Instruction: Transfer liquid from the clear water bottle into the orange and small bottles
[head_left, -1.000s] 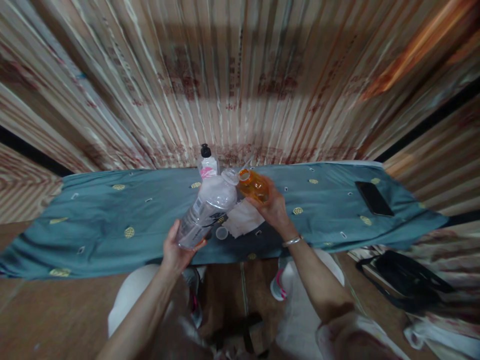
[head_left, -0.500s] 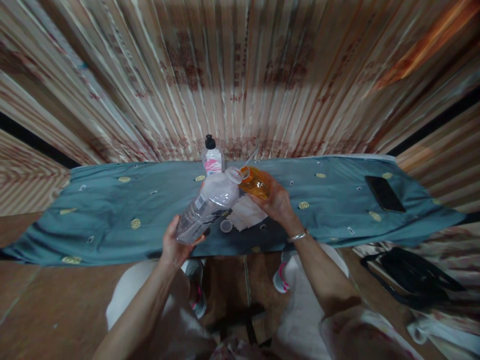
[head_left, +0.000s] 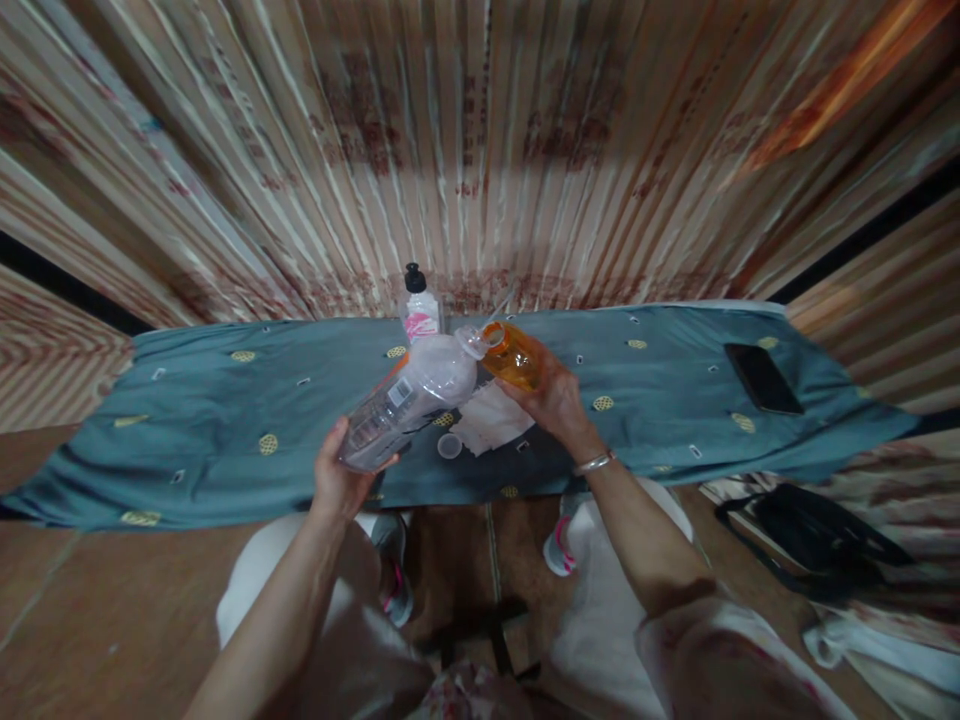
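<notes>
- One view, worn on the head, looking forward and down from above the lap (head_left: 375, 665), bottom centre.
- Left hand (head_left: 349, 480) and right hand (head_left: 555, 400), mid-frame, are within arm's reach.
- Curtain (head_left: 480, 150) beyond the cloth (head_left: 202, 410) fills the top.

Before you, bottles, three: one large clear plastic bottle (head_left: 439, 372), one small orange translucent bottle (head_left: 516, 358), one black-capped bottle with pink-and-white label (head_left: 422, 312). Small round translucent cap (head_left: 450, 446), one. Flat black phone (head_left: 763, 378), right of frame, one. Black strapped bag (head_left: 825, 528), lower right, one. Silver metal bracelet (head_left: 595, 463), one.
</notes>
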